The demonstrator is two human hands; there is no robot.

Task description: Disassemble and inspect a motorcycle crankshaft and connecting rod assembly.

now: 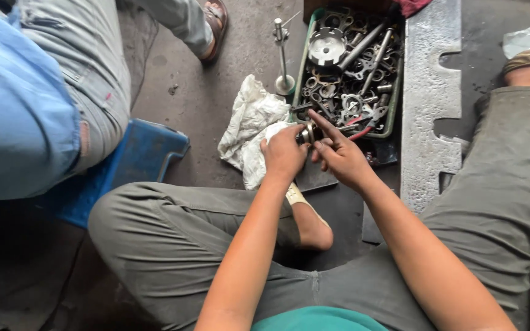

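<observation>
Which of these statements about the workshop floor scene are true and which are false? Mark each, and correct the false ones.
1. Both hands meet on a small round metal part. True.
2. The green plastic tray is empty. False: it is full of metal tools and machine parts.
3. A crumpled white cloth lies on the floor beside the left hand. True.
4. The right hand holds a hammer. False: its fingers are on the small metal part, with the forefinger stretched out.
5. A second person sits on a blue plastic stool at the left of the picture. True.
6. The upright metal rod on a round base stands inside the tray. False: it stands on the floor just outside it.
</observation>
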